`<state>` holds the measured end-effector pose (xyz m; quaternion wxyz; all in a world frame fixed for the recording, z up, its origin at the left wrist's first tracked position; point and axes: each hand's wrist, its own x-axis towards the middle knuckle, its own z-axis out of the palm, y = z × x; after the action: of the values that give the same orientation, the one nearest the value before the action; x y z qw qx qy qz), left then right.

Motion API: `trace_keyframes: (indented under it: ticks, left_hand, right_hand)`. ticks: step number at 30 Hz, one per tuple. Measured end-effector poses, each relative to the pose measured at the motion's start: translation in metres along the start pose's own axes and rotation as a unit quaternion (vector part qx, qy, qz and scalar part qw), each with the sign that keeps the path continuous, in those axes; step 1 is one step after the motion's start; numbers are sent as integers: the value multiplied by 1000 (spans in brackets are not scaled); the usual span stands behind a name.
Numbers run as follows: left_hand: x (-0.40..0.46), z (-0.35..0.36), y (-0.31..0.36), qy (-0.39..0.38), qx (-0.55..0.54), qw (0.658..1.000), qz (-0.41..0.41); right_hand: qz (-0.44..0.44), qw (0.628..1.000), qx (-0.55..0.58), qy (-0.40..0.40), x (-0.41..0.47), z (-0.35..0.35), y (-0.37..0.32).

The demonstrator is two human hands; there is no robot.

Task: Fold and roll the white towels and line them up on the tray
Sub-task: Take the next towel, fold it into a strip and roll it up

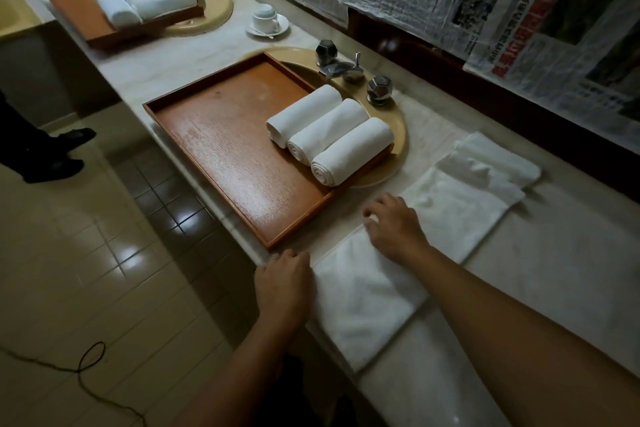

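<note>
**Inspector:** State the position of the work at the time of observation.

**Assistant:** A folded white towel (367, 291) lay flat on the marble counter (554, 274), just right of the wooden tray (221, 149). It formed a long strip running from the near edge toward the far right. A second towel (491, 163) lay at its far end, partly beneath it.

**Inspector:** The hands?

**Assistant:** Both were at the strip's left edge, set apart along it. The left hand (285, 284) sat at the near corner, fingers curled over the counter's edge; whether it actually pinched cloth could not be told. The right hand (394, 225) pressed down on the cloth further along, fingers bent at the hem. In my judgement this placement suited starting a roll or squaring the edge.

**Inspector:** Progress on the tray?

**Assistant:** Three rolled towels (329, 135) lay touching side by side at the tray's far right corner, leaving most of the floor bare for further rolls.

**Inspector:** Other matters?

**Assistant:** The tray rested over a yellow basin (398, 135) with a tap (343, 69) behind. A second tray (72, 7) of rolls stood far left, a cup and saucer (266, 21) between.
</note>
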<state>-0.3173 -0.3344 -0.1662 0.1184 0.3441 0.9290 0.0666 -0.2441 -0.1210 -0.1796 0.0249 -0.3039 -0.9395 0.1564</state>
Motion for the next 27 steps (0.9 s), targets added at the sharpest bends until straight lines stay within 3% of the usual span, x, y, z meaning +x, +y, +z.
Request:
trace_keyframes:
  ticks: [3, 5, 10, 17, 22, 27]
  left_hand:
    - [-1, -11, -16, -37, -2, 998, -40]
    - [-2, -13, -21, -33, -6, 998, -55]
    - [4, -2, 4, 11, -31, 999, 8]
    - [10, 12, 18, 10, -45, 997, 61]
    - [10, 15, 20, -2, -52, 997, 64]
    - [8, 16, 15, 3, -94, 996, 14]
  right_hand:
    - [93, 994, 53, 30, -12, -8, 15]
    - [107, 992, 60, 21, -17, -5, 14]
    - [34, 998, 59, -11, -19, 5, -1]
    - [-81, 995, -39, -49, -10, -7, 20]
    - [-79, 993, -39, -82, 0, -10, 19]
    - [-38, 995, -19, -85, 10, -8, 12]
